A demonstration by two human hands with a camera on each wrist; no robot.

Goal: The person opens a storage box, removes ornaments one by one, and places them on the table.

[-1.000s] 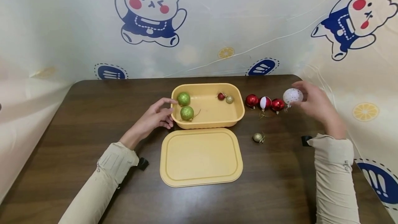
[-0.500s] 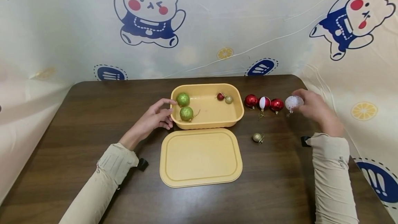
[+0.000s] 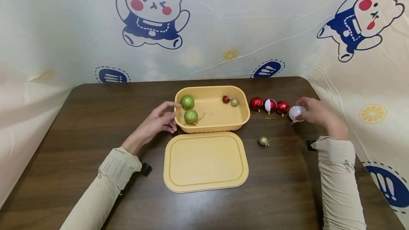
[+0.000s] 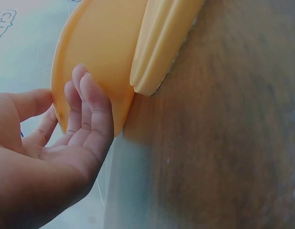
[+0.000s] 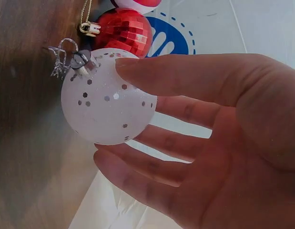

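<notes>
My right hand (image 3: pixel 321 114) holds a white bauble (image 5: pixel 106 100) with silver dots, thumb on one side and fingers behind it. The bauble sits at the right end of a row beside a shiny red bauble (image 3: pixel 283 107). Farther left in the row are a red-and-white bauble (image 3: pixel 270 105) and another red bauble (image 3: pixel 257 104). My left hand (image 3: pixel 159 118) is at the left end of a yellow box (image 3: pixel 212 128), its loosely bent fingers touching the wall. Inside the box are two green glitter baubles (image 3: pixel 187 102), a small dark red bauble (image 3: pixel 225 99) and a small gold bauble (image 3: pixel 234 102).
A yellow lid (image 3: pixel 206 162) lies flat in front of the box. One small gold bauble (image 3: pixel 263 141) with a string rests on the brown table (image 3: pixel 278 187), right of the lid. A printed curtain (image 3: pixel 217 20) hangs behind the table and along its right side.
The right hand has brought the white bauble down and a little left, up against the end of the row. The left hand stays at the box.
</notes>
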